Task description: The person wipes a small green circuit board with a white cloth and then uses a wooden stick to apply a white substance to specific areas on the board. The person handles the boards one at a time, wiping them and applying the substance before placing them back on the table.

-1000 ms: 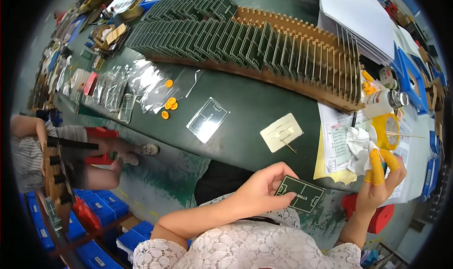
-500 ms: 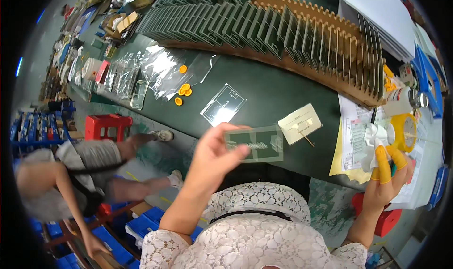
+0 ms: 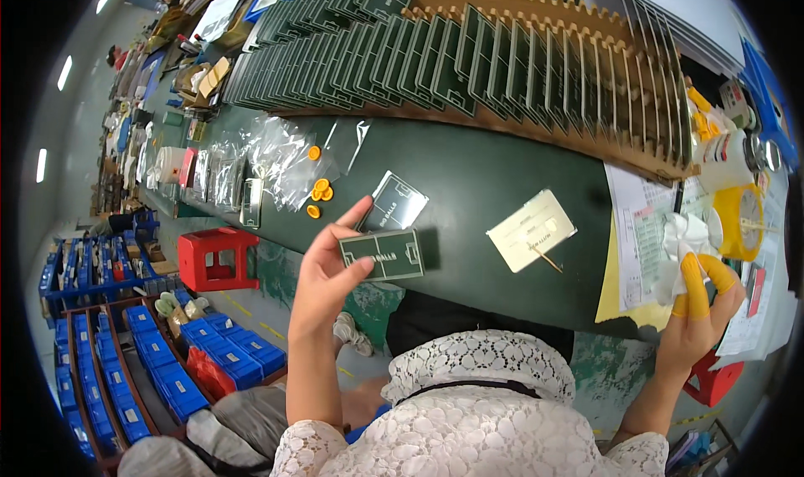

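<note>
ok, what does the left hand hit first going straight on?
Probably the dark card lying on the table, beyond the green card in the left hand; height above it unclear.

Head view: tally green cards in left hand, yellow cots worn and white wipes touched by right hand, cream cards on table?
Green card, left hand: 1
Yellow cots, right hand: 2 visible
White wipe: 1
Cream card: 1
Total: 5

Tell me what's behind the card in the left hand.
Behind the held card in the left hand, another card lies on the table, its upper part showing. Its near edge looks partly covered; the tabletop directly behind the held card cannot be seen.
</note>
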`<action>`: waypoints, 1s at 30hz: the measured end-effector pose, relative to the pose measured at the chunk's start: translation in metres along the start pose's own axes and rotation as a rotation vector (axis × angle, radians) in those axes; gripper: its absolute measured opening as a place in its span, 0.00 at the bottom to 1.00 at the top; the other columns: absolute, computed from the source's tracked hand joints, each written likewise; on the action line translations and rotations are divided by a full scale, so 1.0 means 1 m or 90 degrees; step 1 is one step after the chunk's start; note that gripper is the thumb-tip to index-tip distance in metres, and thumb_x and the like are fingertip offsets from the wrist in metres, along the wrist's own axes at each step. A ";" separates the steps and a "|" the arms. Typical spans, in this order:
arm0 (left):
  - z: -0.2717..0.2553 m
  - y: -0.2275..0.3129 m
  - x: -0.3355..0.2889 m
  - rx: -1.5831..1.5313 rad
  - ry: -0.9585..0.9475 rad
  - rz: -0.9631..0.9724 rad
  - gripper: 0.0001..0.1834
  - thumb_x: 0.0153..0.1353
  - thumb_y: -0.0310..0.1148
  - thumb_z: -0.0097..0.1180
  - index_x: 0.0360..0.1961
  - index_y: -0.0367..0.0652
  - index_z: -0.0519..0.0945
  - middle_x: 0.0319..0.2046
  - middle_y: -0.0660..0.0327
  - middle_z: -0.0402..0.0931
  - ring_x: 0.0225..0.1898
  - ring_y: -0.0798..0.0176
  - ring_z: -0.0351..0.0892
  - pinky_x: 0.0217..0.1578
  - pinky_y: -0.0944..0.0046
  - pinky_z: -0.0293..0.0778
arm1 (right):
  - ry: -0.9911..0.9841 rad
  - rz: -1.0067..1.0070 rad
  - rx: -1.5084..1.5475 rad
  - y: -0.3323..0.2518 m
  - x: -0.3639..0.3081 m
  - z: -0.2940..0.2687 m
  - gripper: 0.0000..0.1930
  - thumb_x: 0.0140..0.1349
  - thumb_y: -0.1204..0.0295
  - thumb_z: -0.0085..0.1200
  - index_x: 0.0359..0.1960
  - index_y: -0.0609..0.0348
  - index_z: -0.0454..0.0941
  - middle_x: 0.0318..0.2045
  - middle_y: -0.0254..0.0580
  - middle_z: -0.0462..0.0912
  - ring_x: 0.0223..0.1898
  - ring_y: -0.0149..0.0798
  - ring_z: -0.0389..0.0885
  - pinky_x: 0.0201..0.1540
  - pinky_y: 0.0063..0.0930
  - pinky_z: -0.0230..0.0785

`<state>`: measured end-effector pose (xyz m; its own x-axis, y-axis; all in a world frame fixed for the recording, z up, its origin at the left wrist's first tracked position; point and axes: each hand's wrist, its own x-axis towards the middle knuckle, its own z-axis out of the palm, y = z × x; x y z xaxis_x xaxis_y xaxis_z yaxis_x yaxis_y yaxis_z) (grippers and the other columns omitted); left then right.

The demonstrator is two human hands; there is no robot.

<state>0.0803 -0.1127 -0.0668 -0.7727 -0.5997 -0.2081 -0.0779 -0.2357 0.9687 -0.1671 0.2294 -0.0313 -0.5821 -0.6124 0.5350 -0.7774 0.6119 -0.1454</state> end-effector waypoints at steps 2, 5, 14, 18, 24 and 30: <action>0.002 -0.001 -0.004 -0.001 -0.005 -0.013 0.11 0.55 0.20 0.63 0.39 0.38 0.75 0.71 0.42 0.56 0.71 0.56 0.58 0.66 0.56 0.56 | 0.000 -0.002 -0.008 0.002 0.002 0.002 0.22 0.45 0.88 0.55 0.45 0.62 0.85 0.45 0.45 0.78 0.49 0.50 0.72 0.56 0.41 0.63; 0.005 0.002 -0.009 -0.001 -0.021 -0.016 0.12 0.55 0.19 0.63 0.39 0.39 0.76 0.70 0.42 0.57 0.70 0.57 0.59 0.66 0.57 0.57 | -0.008 0.005 0.002 0.006 0.005 0.006 0.22 0.46 0.88 0.55 0.46 0.62 0.85 0.46 0.46 0.78 0.50 0.50 0.72 0.56 0.41 0.63; -0.006 -0.002 -0.003 -0.026 -0.046 -0.007 0.14 0.56 0.17 0.60 0.42 0.38 0.76 0.72 0.44 0.52 0.66 0.63 0.63 0.61 0.62 0.62 | -0.036 -0.024 -0.036 0.007 0.007 0.008 0.20 0.56 0.86 0.53 0.51 0.61 0.82 0.45 0.45 0.77 0.50 0.48 0.72 0.57 0.40 0.62; -0.007 -0.003 -0.004 -0.074 -0.083 -0.013 0.15 0.56 0.14 0.59 0.44 0.37 0.75 0.73 0.44 0.50 0.64 0.65 0.64 0.60 0.64 0.64 | -0.048 -0.033 -0.084 0.000 0.013 0.002 0.21 0.56 0.86 0.53 0.52 0.60 0.82 0.45 0.45 0.77 0.49 0.48 0.72 0.56 0.40 0.63; -0.013 -0.006 -0.009 -0.115 -0.120 0.001 0.15 0.57 0.13 0.57 0.44 0.36 0.74 0.73 0.44 0.49 0.64 0.66 0.66 0.59 0.64 0.66 | -0.046 -0.003 -0.076 -0.016 0.020 0.001 0.20 0.56 0.86 0.54 0.51 0.60 0.83 0.46 0.46 0.77 0.51 0.50 0.71 0.61 0.43 0.58; -0.007 -0.007 -0.013 -0.186 -0.113 -0.032 0.14 0.54 0.14 0.58 0.42 0.37 0.76 0.71 0.37 0.53 0.67 0.60 0.64 0.60 0.62 0.65 | -0.038 0.015 -0.072 -0.026 0.019 -0.002 0.20 0.55 0.86 0.54 0.51 0.61 0.83 0.47 0.47 0.77 0.52 0.52 0.71 0.65 0.46 0.55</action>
<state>0.0951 -0.1089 -0.0719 -0.8723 -0.4451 -0.2024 0.0450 -0.4853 0.8732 -0.1579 0.2031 -0.0153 -0.6156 -0.6238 0.4817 -0.7337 0.6767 -0.0614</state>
